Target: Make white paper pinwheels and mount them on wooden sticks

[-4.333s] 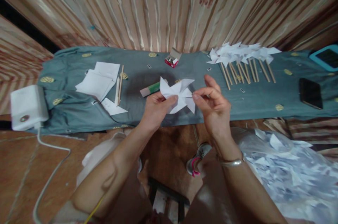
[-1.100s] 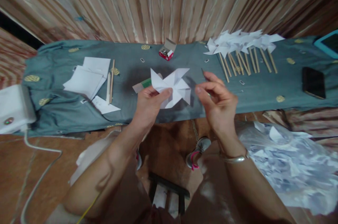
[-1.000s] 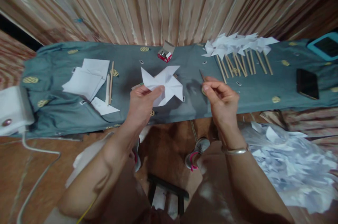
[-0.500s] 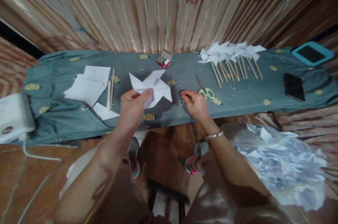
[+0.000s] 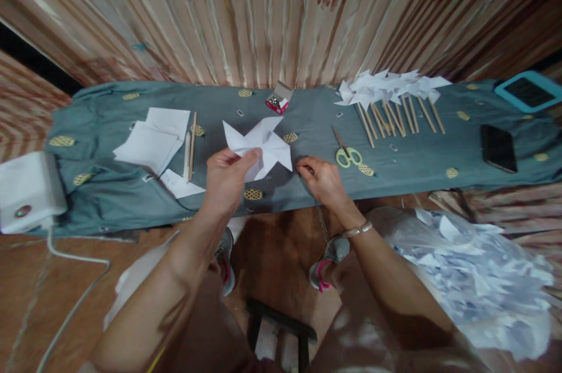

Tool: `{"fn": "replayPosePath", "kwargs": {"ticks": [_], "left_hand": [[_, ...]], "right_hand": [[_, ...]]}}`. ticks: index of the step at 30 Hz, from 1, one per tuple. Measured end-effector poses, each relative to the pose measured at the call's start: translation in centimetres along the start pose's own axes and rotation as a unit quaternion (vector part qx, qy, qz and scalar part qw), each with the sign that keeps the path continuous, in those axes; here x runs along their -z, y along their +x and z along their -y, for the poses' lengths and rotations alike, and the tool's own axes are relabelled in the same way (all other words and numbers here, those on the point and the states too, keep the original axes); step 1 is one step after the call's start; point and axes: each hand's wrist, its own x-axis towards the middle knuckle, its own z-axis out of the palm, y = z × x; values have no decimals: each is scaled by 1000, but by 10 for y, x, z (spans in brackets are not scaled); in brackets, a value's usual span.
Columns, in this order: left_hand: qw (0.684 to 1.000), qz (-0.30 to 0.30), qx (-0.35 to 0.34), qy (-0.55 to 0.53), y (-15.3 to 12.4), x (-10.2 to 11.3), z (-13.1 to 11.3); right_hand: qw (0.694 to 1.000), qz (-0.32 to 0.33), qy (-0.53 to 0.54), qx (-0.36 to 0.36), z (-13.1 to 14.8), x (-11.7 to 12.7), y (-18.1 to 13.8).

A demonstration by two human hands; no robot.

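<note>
My left hand point(image 5: 228, 177) pinches a white paper pinwheel point(image 5: 267, 144) near its centre, thumb on top, its points spread over the cloth. To the right, my right hand point(image 5: 322, 180) is closed with thumb and fingertips together, low over the cloth and apart from the pinwheel. Whatever lies between those fingertips is too small to make out. A small open red box point(image 5: 277, 103) of shiny metal pins stands behind the pinwheel. Scissors with green handles point(image 5: 349, 156) lie just beyond my right hand.
Finished pinwheels point(image 5: 390, 89) on wooden sticks lie at the back right. Paper squares point(image 5: 147, 144), a stick point(image 5: 194, 144) and a white pen-like tool point(image 5: 187, 156) lie left. A phone point(image 5: 499, 147) and blue-framed tablet point(image 5: 529, 92) are far right. A bag of paper pieces point(image 5: 474, 279) stands below.
The whole view has shifted slightly, with things sitting a little further right. My right hand has moved slightly closer to the pinwheel. The left hand keeps its hold.
</note>
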Motion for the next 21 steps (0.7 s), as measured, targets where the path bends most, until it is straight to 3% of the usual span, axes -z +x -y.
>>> {"fn": "replayPosePath", "kwargs": {"ticks": [4, 7, 11, 16, 21], "left_hand": [[1000, 9, 2, -10, -1, -2, 3], [1000, 16, -3, -11, -3, -5, 5], [999, 38, -9, -1, -8, -11, 6], [997, 75, -5, 18, -16, -18, 8], [995, 92, -5, 42, -22, -21, 8]], "right_hand": [[985, -41, 155, -60, -4, 0, 0], [951, -86, 282, -94, -1, 9, -2], [905, -135, 393, -89, 17, 31, -13], [899, -150, 410, -39, 51, 49, -31], [906, -132, 400, -34, 68, 48, -36]]}}
